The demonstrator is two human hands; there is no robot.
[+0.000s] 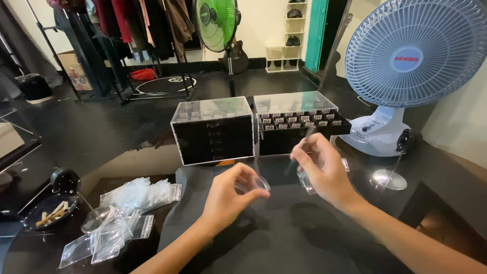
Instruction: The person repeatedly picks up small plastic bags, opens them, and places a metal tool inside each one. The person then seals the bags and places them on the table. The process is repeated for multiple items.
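My left hand (pixel 231 195) pinches a small clear plastic lid or case (pixel 256 183) over the black mat (pixel 284 233). My right hand (pixel 322 170) grips a thin dark tool, like tweezers or a stick (pixel 299 152), and also holds a small clear bag or container (pixel 307 181) under its fingers. Both hands hover close together just in front of two black drawer boxes with clear tops: the left one (pixel 213 133) is closed, and the right one (pixel 294 119) has a drawer pulled out showing several small labelled compartments.
A pile of small clear zip bags (pixel 122 215) lies at the left of the table. A dark dish with pale sticks (pixel 49 212) sits further left. A pale blue desk fan (pixel 406 66) stands at the right, with a round clear lid (pixel 388 179) near its base.
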